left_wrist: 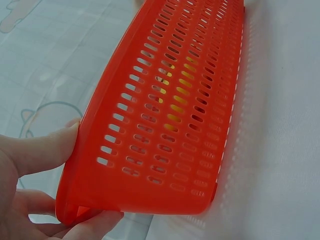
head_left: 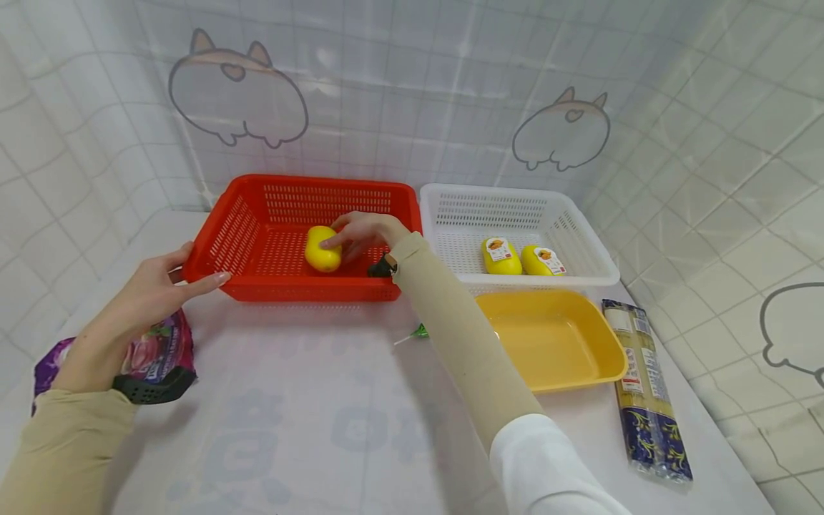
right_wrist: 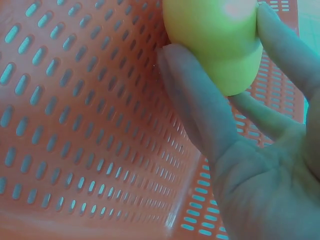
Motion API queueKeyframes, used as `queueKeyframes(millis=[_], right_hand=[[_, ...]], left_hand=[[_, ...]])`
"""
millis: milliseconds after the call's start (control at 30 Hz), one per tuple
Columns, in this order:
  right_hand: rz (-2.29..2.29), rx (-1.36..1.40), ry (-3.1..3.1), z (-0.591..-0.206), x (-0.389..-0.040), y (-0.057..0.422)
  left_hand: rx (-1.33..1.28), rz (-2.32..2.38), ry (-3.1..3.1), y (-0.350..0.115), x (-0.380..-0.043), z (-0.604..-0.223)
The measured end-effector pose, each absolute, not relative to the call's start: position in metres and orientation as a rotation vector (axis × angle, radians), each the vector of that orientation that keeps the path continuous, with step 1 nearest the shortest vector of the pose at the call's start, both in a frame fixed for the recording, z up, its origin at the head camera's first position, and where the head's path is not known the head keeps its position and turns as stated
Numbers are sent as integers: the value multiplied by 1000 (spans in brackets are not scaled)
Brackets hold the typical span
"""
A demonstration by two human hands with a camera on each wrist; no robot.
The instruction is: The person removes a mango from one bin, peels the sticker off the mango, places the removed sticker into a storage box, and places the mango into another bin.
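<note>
Inside the red basket point(head_left: 322, 289), my right hand point(head_left: 365, 232) holds a smooth yellow mango point(head_left: 320, 250), thumb and fingers around it. In the right wrist view the fingers touch the mango point(right_wrist: 215, 40) on both sides, close to the slotted wall. Whether it rests on the basket floor, I cannot tell. My left hand point(head_left: 151, 290) grips the left front corner of the basket's rim. From the left wrist, the thumb lies on one side of the rim point(left_wrist: 75, 165) and fingers curl beneath it. Yellow shows through the slots.
To the right, a white basket point(head_left: 521, 280) holds two yellow mangoes point(head_left: 501, 259) with stickers. A yellow tray point(head_left: 547, 350) stands before it, partly behind my right forearm. A long pasta pack point(head_left: 646, 393) lies far right, a green lollipop point(head_left: 420, 331) near the tray, a purple bag point(head_left: 161, 350) under my left wrist.
</note>
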State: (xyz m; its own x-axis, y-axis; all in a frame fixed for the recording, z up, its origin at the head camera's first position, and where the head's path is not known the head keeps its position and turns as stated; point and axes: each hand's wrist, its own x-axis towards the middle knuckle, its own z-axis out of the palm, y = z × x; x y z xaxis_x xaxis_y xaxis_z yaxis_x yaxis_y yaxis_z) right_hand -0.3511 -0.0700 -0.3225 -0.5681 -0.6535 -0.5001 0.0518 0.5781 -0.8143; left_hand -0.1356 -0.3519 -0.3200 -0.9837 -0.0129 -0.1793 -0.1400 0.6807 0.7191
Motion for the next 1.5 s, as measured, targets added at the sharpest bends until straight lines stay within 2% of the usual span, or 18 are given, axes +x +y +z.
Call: queueKeyframes(millis=[1500], right_hand=[[-1039, -477, 1907, -319, -346, -69]], left_hand=[[-118, 1177, 2736, -352, -133, -319]])
